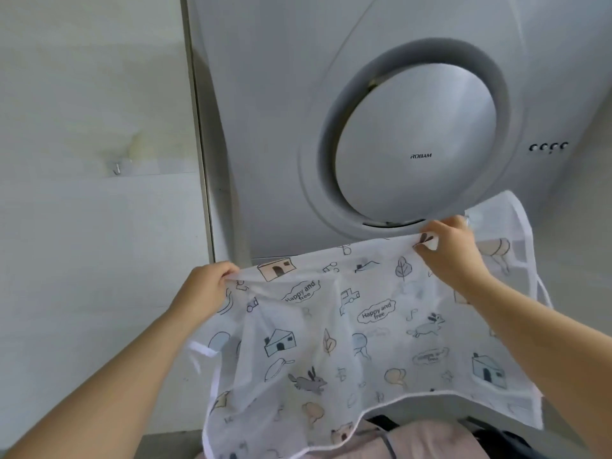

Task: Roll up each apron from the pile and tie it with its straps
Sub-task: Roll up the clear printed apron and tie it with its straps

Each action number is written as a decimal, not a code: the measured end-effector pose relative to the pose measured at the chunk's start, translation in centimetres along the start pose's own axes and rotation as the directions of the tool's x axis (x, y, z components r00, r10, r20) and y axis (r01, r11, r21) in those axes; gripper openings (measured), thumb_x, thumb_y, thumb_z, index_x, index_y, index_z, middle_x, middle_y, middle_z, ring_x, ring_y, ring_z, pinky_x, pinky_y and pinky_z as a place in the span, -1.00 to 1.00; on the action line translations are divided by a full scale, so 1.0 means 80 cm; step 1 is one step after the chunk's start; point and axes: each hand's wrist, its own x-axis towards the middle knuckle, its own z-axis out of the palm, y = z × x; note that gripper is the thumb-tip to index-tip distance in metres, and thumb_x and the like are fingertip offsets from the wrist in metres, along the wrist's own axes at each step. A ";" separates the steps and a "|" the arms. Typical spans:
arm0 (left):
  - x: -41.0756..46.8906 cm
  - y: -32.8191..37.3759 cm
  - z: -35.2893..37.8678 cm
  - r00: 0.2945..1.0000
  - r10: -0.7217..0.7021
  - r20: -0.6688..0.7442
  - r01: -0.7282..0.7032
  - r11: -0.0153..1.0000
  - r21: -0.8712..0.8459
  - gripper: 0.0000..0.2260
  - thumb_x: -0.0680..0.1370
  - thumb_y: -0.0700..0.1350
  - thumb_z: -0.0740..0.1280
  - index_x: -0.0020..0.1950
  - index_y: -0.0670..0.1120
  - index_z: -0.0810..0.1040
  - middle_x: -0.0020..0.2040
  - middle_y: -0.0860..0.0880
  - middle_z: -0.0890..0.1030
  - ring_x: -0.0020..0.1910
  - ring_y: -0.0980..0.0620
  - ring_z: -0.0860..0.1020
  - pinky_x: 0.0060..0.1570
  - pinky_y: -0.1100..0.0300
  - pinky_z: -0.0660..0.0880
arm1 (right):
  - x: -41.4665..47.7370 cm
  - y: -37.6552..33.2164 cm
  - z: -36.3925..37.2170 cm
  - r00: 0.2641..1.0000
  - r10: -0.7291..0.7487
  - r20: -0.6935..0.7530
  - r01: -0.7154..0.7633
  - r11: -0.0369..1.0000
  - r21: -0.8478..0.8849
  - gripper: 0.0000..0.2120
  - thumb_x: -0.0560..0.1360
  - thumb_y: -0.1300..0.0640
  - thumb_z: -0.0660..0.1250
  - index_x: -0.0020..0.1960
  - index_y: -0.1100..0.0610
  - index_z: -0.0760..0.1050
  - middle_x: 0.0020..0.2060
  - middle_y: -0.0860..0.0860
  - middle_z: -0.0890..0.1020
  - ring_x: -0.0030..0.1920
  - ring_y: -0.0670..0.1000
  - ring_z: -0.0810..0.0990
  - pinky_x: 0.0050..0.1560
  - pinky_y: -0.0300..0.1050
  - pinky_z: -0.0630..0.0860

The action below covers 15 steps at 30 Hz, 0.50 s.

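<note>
Between both sets of fingers, the sheer printed apron (331,342) hangs spread in mid-air. L hand (205,288) pinches its top edge, fingers curled; R hand (447,250) grips the same edge higher up. Well below the fingers, pink cloth (427,440). Behind them, a range hood (414,120).

Both bare forearms reach up and forward, well apart. The left hand (205,286) sits lower, fingers curled over, pinching the top edge of the apron (331,352); the right hand (450,251), higher, pinches the same edge between thumb and fingers
</note>
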 end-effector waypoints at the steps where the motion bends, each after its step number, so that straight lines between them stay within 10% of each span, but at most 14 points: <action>1: -0.001 0.005 0.002 0.999 0.037 0.003 -0.037 0.999 -0.016 -0.61 0.50 -0.45 0.07 -0.06 -0.07 0.58 -0.15 -0.05 0.61 -0.25 0.01 0.49 -0.36 0.41 0.32 | 0.002 -0.002 0.002 1.000 -0.014 0.014 0.015 0.998 -0.066 -0.87 0.49 0.17 0.36 0.01 0.17 0.59 0.14 0.14 0.44 0.21 0.23 0.36 0.21 0.09 0.36; 8: -0.010 -0.006 0.035 0.967 -0.166 -0.194 0.194 0.972 0.132 -0.75 0.65 -0.09 0.06 -0.06 -0.12 0.49 -0.03 -0.09 0.56 -0.06 -0.15 0.50 -0.07 0.02 0.43 | 0.018 -0.032 0.003 0.982 0.171 -0.085 -0.143 0.954 0.263 -0.75 0.56 0.15 0.15 -0.13 0.34 0.42 -0.30 0.22 0.57 -0.45 -0.12 0.60 -0.49 -0.19 0.31; 11: -0.015 -0.003 0.044 0.869 -0.446 -0.213 0.463 0.885 0.035 -0.66 0.63 0.13 0.04 -0.06 -0.05 0.49 0.14 -0.14 0.47 0.17 -0.20 0.37 0.23 -0.13 0.29 | 0.018 -0.049 0.004 0.963 0.173 -0.208 -0.092 0.932 0.352 -0.80 0.50 0.20 0.17 -0.17 0.35 0.39 -0.26 0.25 0.56 -0.20 0.11 0.61 -0.38 -0.16 0.29; 15: -0.022 -0.010 0.062 0.685 -0.728 0.004 0.700 0.657 -0.279 -0.30 0.47 0.39 0.17 0.48 0.01 0.23 0.44 -0.21 0.16 0.41 -0.25 0.15 0.36 -0.19 0.22 | 0.016 -0.064 -0.008 0.949 0.219 -0.228 -0.103 0.896 0.433 -0.87 0.45 0.26 0.16 -0.13 0.31 0.43 -0.32 0.08 0.45 -0.28 0.05 0.36 -0.46 -0.31 0.26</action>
